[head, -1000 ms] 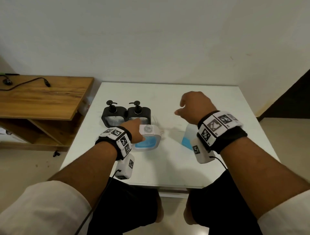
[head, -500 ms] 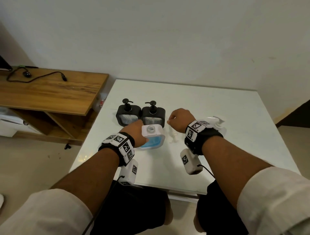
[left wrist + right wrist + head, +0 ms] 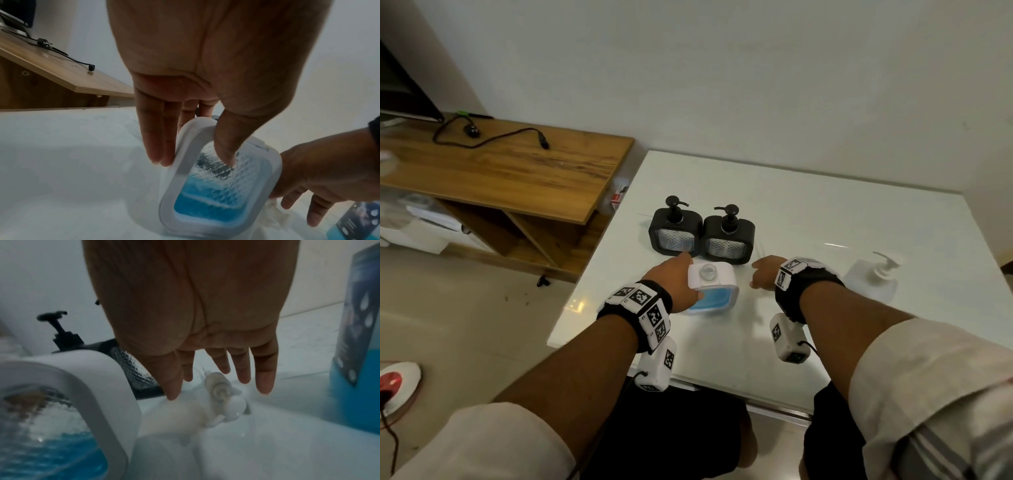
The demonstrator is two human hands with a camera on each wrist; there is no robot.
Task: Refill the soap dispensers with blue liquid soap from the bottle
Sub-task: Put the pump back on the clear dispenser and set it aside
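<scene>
A white dispenser [image 3: 711, 287] with an open neck and blue soap in its lower part stands near the front of the white table [image 3: 808, 205]. My left hand [image 3: 193, 156] grips it, thumb on the front window and fingers down its left side. Just right of it my right hand [image 3: 218, 386] hovers with straight fingers over a white pump head [image 3: 225, 398] lying on the table, holding nothing. The soap bottle [image 3: 873, 279] with a white pump stands further right, blue liquid showing in the right wrist view. Two black dispensers [image 3: 675, 231] [image 3: 729, 238] stand side by side behind.
A wooden desk [image 3: 510, 171] with a black cable stands to the left of the table, below its level. The wall runs close behind the table. A white device with a red light [image 3: 395, 383] lies on the floor at the left.
My right hand has left the soap bottle standing at the right, moved left and dropped beside the white dispenser. My left hand has kept its hold. The head view has swung left.
</scene>
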